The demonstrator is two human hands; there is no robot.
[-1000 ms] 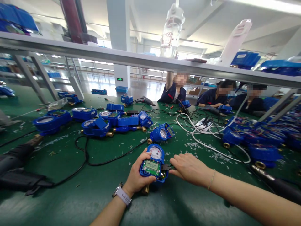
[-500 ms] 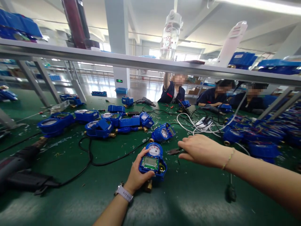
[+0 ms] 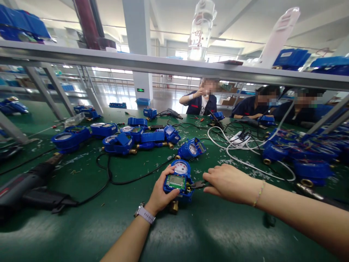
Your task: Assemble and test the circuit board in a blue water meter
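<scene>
My left hand [image 3: 160, 194] grips a blue water meter [image 3: 178, 181] that lies on the green bench top [image 3: 89, 218], its round dial and green circuit board facing up. My right hand [image 3: 227, 182] lies palm down just right of the meter, fingers closed over a small dark tool [image 3: 198, 184] whose tip points at the meter's side. A brass fitting [image 3: 173, 207] sticks out below the meter. A watch [image 3: 144, 214] is on my left wrist, and a bead bracelet on the right.
Several more blue meters [image 3: 122, 139] lie in a row behind, one [image 3: 191, 149] close by. A black cable [image 3: 109, 174] runs to a power screwdriver [image 3: 24, 185] at left. White cables [image 3: 240, 156] and meters [image 3: 300, 156] crowd the right. Three people sit across the bench under a metal rail [image 3: 174, 67].
My right hand drew back toward the meter after reaching out to the dark tool on the bench, and now holds it beside the meter. The left hand kept its grip.
</scene>
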